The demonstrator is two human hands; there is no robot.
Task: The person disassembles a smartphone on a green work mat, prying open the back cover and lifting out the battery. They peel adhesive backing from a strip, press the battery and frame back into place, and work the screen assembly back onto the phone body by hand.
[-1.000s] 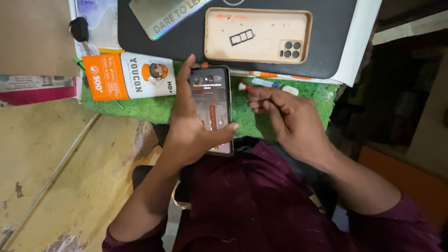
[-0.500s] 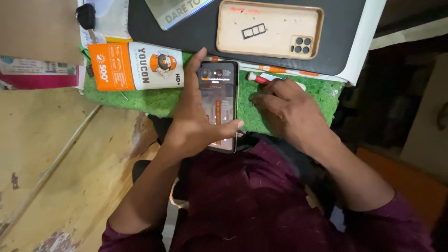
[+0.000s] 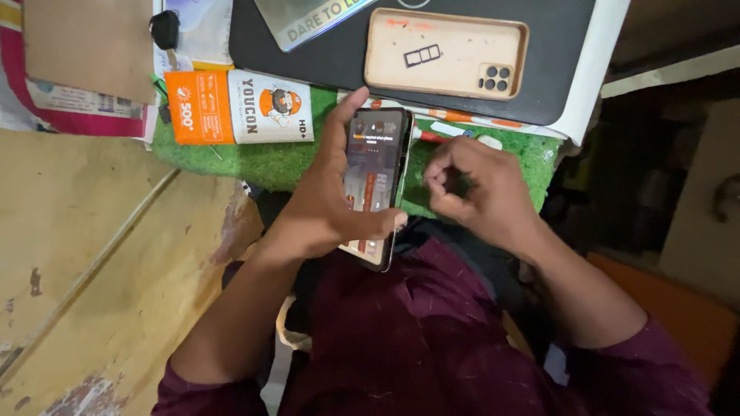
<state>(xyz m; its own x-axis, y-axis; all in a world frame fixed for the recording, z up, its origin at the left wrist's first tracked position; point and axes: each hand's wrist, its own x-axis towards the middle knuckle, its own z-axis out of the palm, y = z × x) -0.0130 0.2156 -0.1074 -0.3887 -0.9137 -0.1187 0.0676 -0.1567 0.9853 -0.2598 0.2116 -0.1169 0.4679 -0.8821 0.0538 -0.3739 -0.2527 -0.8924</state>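
I see the left hand (image 3: 324, 208) wrapped around a smartphone (image 3: 374, 181), holding it upright over the near edge of a green turf mat (image 3: 285, 166). Its fingers are closed on the phone's body, the index finger stretched along the left side and the thumb pressed across the lower part of the lit screen. The screen shows a dark page with orange bands; I can't make out more than that.

The right hand (image 3: 482, 189) sits just beside the phone on its right, not touching it. Its fingers are curled in and pinched together at the tips, as if around something very small, but I cannot tell whether anything is actually between them.

As for progress, I judge the phone is out of its cover: a tan phone case (image 3: 445, 52) lies empty, inner side up, on a black laptop (image 3: 324, 54) at the far side of the table (image 3: 85, 254). A small dark card tray (image 3: 422, 55) rests inside that case, apart from the phone, so whatever belongs in the phone's side slot looks not yet refitted.

An orange and white box (image 3: 239, 106) lies on the mat to the left, and some pens (image 3: 462, 123) lie along the mat's far edge.
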